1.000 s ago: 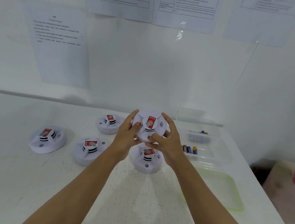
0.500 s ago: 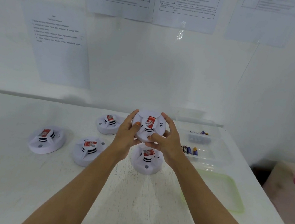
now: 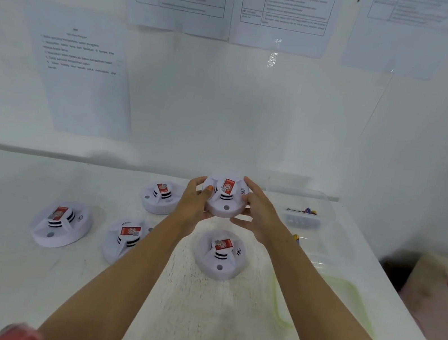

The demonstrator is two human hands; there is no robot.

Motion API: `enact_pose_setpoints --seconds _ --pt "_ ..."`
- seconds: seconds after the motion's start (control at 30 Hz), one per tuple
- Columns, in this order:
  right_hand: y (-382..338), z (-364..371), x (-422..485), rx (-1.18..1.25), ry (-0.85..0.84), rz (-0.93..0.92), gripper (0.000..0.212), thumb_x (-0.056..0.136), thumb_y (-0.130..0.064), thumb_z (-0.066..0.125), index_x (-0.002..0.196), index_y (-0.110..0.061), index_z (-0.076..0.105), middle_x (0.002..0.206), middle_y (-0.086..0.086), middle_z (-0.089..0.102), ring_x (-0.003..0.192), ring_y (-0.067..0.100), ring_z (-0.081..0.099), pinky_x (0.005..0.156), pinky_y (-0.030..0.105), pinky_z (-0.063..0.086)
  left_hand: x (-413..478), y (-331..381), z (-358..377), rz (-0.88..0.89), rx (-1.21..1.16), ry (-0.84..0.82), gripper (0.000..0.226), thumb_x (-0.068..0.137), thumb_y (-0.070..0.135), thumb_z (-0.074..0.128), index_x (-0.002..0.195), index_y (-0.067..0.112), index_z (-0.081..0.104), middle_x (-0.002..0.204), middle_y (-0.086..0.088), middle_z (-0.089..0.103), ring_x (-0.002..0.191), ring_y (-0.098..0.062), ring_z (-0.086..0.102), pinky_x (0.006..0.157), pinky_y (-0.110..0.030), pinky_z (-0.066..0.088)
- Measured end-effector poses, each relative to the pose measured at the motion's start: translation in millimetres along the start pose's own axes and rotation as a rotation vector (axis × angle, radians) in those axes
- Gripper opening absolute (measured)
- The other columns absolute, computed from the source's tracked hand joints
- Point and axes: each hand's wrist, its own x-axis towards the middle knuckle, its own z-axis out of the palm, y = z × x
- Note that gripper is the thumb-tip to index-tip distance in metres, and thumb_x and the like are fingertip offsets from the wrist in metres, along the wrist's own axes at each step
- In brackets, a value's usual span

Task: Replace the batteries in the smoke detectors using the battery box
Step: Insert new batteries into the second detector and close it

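Gripping one smoke detector (image 3: pixel 225 197) by its rim, the left hand (image 3: pixel 195 202) and right hand (image 3: pixel 261 216) hold it above the worktop (image 3: pixel 193 313), near the battery box (image 3: pixel 302 217); a careless twist could drop it onto the detector below (image 3: pixel 220 254)

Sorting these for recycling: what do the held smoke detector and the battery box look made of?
The held smoke detector: apparently white plastic, matte moulded shell with dark vent slots. The battery box: likely clear plastic; batteries show through its glossy walls.
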Motion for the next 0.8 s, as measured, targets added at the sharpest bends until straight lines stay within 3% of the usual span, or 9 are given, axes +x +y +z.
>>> enact_pose_setpoints --seconds 0.17,0.33,0.47,0.73,0.8 --pt "5 3 29 -0.011 0.106 0.067 0.049 0.094 -0.001 0.032 0.135 -0.026 0.043 0.137 0.011 0.046 0.114 0.031 0.051 0.064 0.030 0.050 23 -10 3 -0.031 0.019 0.019 0.023 0.099 0.015 0.043 0.122 0.015 0.045 0.119 -0.010 0.055 0.100 -0.025 0.056 0.065 -0.030 0.051" --pt "14 4 57 -0.047 0.196 0.110 0.049 0.095 0.000 0.030 0.137 -0.023 0.040 0.140 0.008 0.043 0.121 0.031 0.046 0.090 0.042 0.047 48 -25 5 -0.059 0.083 -0.007 0.024 0.099 0.007 0.042 0.119 0.010 0.055 0.109 -0.008 0.061 0.096 -0.024 0.058 0.068 -0.029 0.053" --pt "24 6 75 -0.174 0.254 0.065 0.050 0.094 -0.003 0.034 0.140 -0.021 0.037 0.145 0.006 0.040 0.127 0.030 0.043 0.103 0.044 0.042 64 -36 8 -0.052 0.165 0.007 0.019 0.096 0.003 0.043 0.102 0.007 0.060 0.102 -0.013 0.064 0.091 -0.026 0.058 0.075 -0.034 0.050" --pt "24 5 83 -0.419 0.296 0.065 0.048 0.095 -0.003 0.038 0.142 -0.009 0.034 0.149 0.008 0.034 0.136 0.026 0.034 0.107 0.030 0.031 80 -48 12 -0.051 0.385 0.105 0.018 0.089 -0.002 0.042 0.077 0.007 0.049 0.073 -0.011 0.045 0.072 -0.019 0.036 0.058 -0.024 0.026" --pt "23 6 82 -0.507 0.289 0.066 0.043 0.095 -0.003 0.037 0.138 -0.004 0.038 0.146 0.012 0.037 0.133 0.029 0.037 0.106 0.032 0.032 81 -49 12 -0.056 0.418 0.128 0.016 0.091 -0.001 0.041 0.083 -0.001 0.055 0.078 -0.015 0.050 0.073 -0.025 0.044 0.054 -0.021 0.027"
